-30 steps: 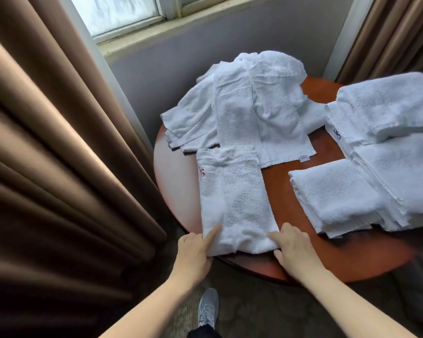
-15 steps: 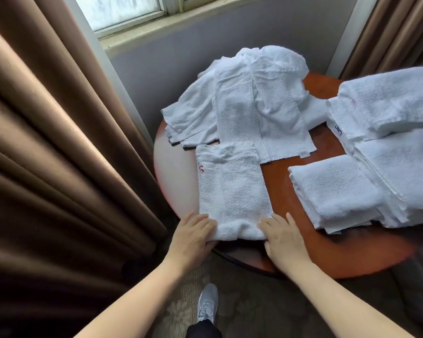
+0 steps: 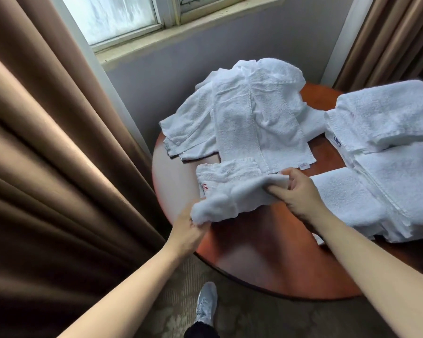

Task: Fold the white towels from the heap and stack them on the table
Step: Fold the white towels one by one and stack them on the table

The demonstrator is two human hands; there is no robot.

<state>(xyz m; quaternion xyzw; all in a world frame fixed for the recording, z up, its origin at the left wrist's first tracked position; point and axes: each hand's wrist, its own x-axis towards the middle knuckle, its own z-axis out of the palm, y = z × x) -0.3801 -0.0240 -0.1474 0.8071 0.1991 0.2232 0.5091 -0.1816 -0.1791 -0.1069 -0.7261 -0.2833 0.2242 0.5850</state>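
Left hand [image 3: 188, 230], right hand [image 3: 300, 193] pinch nubbly terry towel [image 3: 232, 191]; glossy round table [image 3: 266, 252].

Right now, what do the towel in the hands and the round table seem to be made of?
Towel: probably cotton terry, white and matte; its surface shows a nubbly looped pile, and it sags softly. Table: likely wood or veneer with a glossy reddish-brown lacquer; it reflects the window light. No grain shows, so laminate is possible.
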